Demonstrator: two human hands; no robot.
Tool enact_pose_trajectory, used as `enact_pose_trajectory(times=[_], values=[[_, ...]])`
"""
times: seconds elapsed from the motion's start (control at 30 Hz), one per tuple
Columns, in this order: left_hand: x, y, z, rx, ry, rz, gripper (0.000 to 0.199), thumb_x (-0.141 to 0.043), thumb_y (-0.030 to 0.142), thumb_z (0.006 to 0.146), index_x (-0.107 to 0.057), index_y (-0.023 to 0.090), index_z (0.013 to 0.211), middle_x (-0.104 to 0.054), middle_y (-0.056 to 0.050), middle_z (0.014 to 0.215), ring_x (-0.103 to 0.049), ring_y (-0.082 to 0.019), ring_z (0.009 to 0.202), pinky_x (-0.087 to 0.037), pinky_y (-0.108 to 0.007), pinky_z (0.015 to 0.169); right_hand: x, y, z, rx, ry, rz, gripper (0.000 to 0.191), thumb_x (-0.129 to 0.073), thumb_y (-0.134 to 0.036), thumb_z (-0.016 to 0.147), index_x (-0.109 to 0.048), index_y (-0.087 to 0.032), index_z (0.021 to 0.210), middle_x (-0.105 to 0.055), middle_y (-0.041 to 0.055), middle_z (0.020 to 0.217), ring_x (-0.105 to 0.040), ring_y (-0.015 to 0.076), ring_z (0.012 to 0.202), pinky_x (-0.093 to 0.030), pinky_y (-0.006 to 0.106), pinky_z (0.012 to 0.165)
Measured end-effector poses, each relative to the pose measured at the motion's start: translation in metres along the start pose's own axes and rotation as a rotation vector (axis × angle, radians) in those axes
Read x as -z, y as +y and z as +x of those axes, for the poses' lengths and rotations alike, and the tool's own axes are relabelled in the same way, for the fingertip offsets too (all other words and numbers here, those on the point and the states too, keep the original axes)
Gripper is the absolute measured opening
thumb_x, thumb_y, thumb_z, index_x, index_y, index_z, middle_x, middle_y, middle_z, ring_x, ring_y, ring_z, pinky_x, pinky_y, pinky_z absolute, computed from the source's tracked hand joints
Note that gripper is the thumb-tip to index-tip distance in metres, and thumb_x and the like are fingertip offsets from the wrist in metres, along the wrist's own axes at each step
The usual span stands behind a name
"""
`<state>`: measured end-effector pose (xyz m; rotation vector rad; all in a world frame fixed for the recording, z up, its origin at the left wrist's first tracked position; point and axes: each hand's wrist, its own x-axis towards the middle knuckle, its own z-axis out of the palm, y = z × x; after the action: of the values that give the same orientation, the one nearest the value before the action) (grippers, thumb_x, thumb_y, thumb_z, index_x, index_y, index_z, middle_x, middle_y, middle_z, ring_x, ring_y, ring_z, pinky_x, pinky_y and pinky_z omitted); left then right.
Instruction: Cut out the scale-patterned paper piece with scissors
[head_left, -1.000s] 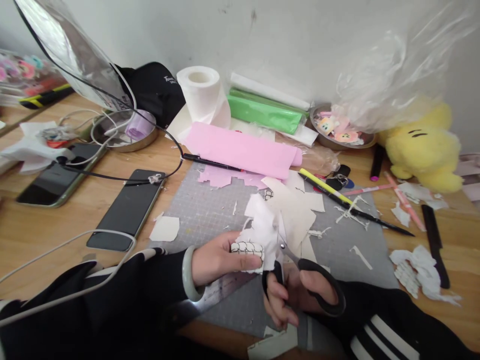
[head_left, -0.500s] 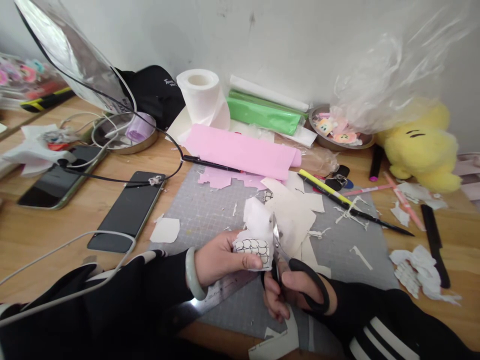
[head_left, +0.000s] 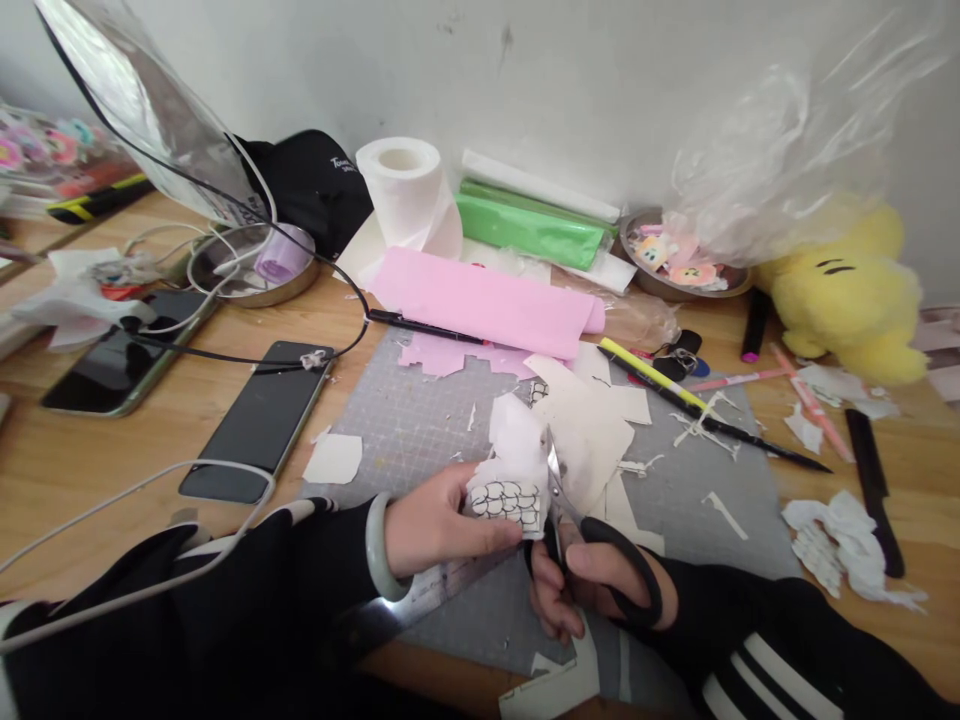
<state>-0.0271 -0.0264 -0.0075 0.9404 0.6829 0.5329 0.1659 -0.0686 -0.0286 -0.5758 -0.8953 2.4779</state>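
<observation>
My left hand [head_left: 450, 520] pinches a small white paper piece [head_left: 506, 503] drawn with black scale-like outlines, its thumb on the lower right part. Thin white tissue [head_left: 516, 437] rises behind that piece. My right hand [head_left: 592, 580] has its thumb and fingers in the black handles of the scissors [head_left: 556, 480]. The scissor blades point up along the right edge of the patterned piece, against the tissue. Cream paper [head_left: 589, 430] lies behind the blades on a grey cutting mat [head_left: 420, 420].
Pink paper [head_left: 480, 300], a green pack [head_left: 529, 225] and a white roll [head_left: 409, 200] are at the back. Two phones [head_left: 259, 420] and cables lie left. A yellow-black pen [head_left: 675, 395], a plush toy [head_left: 844, 290] and crumpled scraps [head_left: 851, 545] are right. A ruler [head_left: 442, 590] is below my left hand.
The whole view has shifted slightly. My left thumb lies a little lower and flatter on the patterned piece; both hands keep their hold.
</observation>
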Motion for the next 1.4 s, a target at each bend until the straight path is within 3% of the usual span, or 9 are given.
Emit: enact_pose_trajectory(times=[0.17, 0.3, 0.43, 0.53, 0.67, 0.97, 1.2, 1.4], values=[[-0.0034, 0.0018, 0.0001, -0.007, 0.064, -0.07, 0.027, -0.073, 0.024, 0.067, -0.062, 0.012, 0.088, -0.063, -0.002, 0.073, -0.053, -0.013, 0.066, -0.042, -0.026, 0.065, 0.0025, 0.0029, 0.0033, 0.022, -0.02, 0.004, 0.043, -0.05, -0.056, 0.078, -0.04, -0.015, 0.07, -0.044, -0.0026, 0.048, -0.047, 0.0092, 0.049, -0.039, 0.022, 0.049], [-0.0059, 0.0013, 0.0013, -0.011, 0.194, -0.11, 0.033, -0.074, 0.028, 0.066, -0.059, 0.013, 0.091, -0.061, -0.001, 0.072, -0.052, -0.012, 0.063, -0.04, -0.026, 0.061, 0.0023, 0.0023, 0.005, 0.012, -0.027, 0.019, 0.043, -0.052, -0.056, 0.077, -0.04, -0.015, 0.07, -0.044, -0.0027, 0.047, -0.046, 0.0085, 0.048, -0.04, 0.021, 0.048], [-0.0068, 0.0035, 0.0032, -0.07, 0.3, -0.094, 0.03, -0.074, 0.032, 0.066, -0.057, 0.013, 0.083, -0.058, 0.001, 0.072, -0.05, -0.012, 0.066, -0.039, -0.026, 0.064, 0.0007, 0.0002, 0.0046, 0.005, -0.015, 0.023, 0.043, -0.052, -0.055, 0.077, -0.04, -0.015, 0.069, -0.044, -0.0027, 0.048, -0.046, 0.0082, 0.049, -0.04, 0.021, 0.049], [-0.0064, 0.0055, 0.0029, -0.086, 0.27, -0.053, 0.031, -0.073, 0.035, 0.066, -0.053, 0.014, 0.079, -0.053, 0.004, 0.066, -0.046, -0.01, 0.06, -0.036, -0.023, 0.059, 0.0004, -0.0005, 0.0045, 0.023, -0.024, 0.027, 0.042, -0.052, -0.055, 0.077, -0.04, -0.015, 0.07, -0.044, -0.0027, 0.048, -0.047, 0.0084, 0.05, -0.04, 0.021, 0.048], [-0.006, 0.0038, 0.0005, -0.038, 0.173, -0.049, 0.04, -0.073, 0.032, 0.067, -0.045, 0.018, 0.091, -0.051, 0.006, 0.065, -0.042, -0.007, 0.054, -0.033, -0.021, 0.054, 0.0005, -0.0006, 0.0049, 0.006, -0.015, 0.029, 0.044, -0.053, -0.056, 0.076, -0.041, -0.015, 0.069, -0.045, -0.0021, 0.047, -0.049, 0.009, 0.05, -0.04, 0.021, 0.048], [-0.0046, -0.0002, -0.0041, -0.111, 0.142, -0.071, 0.043, -0.066, 0.027, 0.075, -0.037, 0.022, 0.106, -0.053, 0.004, 0.075, -0.047, -0.01, 0.065, -0.035, -0.023, 0.062, -0.0014, -0.001, 0.0032, -0.009, -0.004, 0.037, 0.043, -0.053, -0.055, 0.077, -0.041, -0.014, 0.069, -0.046, -0.0019, 0.048, -0.048, 0.0089, 0.05, -0.04, 0.023, 0.051], [-0.0019, -0.0011, -0.005, -0.104, 0.152, -0.082, 0.034, -0.062, 0.026, 0.075, -0.038, 0.022, 0.099, -0.047, 0.006, 0.07, -0.039, -0.008, 0.057, -0.032, -0.02, 0.053, -0.0022, -0.0025, 0.0019, -0.019, 0.015, 0.033, 0.043, -0.053, -0.056, 0.076, -0.042, -0.014, 0.07, -0.046, -0.002, 0.05, -0.048, 0.009, 0.051, -0.041, 0.023, 0.051], [-0.0055, 0.0029, -0.0034, -0.14, 0.146, -0.134, 0.036, -0.067, 0.026, 0.073, -0.039, 0.021, 0.095, -0.053, 0.004, 0.075, -0.048, -0.009, 0.065, -0.036, -0.022, 0.06, -0.002, -0.0027, 0.0023, -0.022, 0.024, 0.02, 0.045, -0.054, -0.056, 0.076, -0.042, -0.014, 0.069, -0.046, -0.0012, 0.049, -0.049, 0.0095, 0.051, -0.04, 0.022, 0.05]])
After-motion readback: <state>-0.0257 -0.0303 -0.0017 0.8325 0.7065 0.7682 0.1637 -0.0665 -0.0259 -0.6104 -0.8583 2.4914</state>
